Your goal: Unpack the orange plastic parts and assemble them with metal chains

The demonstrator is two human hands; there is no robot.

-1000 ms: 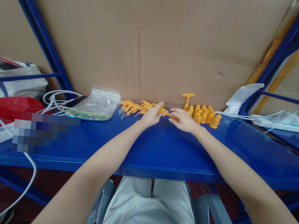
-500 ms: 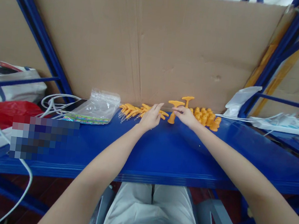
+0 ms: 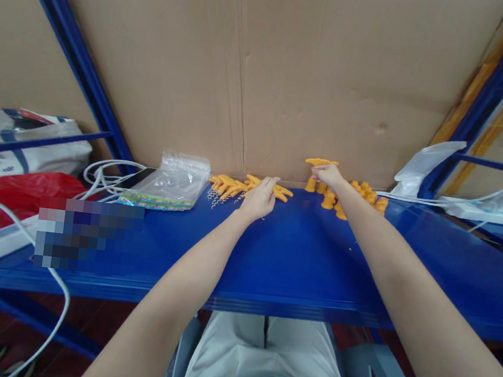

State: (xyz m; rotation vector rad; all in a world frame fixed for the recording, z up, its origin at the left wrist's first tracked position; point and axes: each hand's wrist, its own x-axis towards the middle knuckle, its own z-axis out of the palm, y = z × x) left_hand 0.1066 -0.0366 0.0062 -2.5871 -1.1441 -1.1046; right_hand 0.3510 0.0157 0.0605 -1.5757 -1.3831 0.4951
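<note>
My left hand [image 3: 259, 199] lies over the right part of a pile of corkscrews [image 3: 229, 186] with orange handles and thin metal spirals; its fingers are stretched out and partly cover the handles. Farther right and back, my right hand [image 3: 329, 175] has its fingertips closed just below the orange T-shaped handle [image 3: 322, 162] of an upright corkscrew. Its lower part is hidden behind the fingers. An orange flared base [image 3: 310, 185] stands beneath it. A cluster of orange bases [image 3: 364, 192] sits to the right, partly hidden by my right forearm.
A cardboard sheet [image 3: 318, 81] rises behind the blue table [image 3: 288, 265]. To the left are clear plastic bags [image 3: 180, 180], white cables [image 3: 98, 177] and a red bag [image 3: 27, 199]. A white power strip [image 3: 489, 211] lies at the right.
My right hand has moved right and back, away from my left hand, with an orange T-handle at its fingers. My left hand stays over the pile. The view has shifted slightly.
</note>
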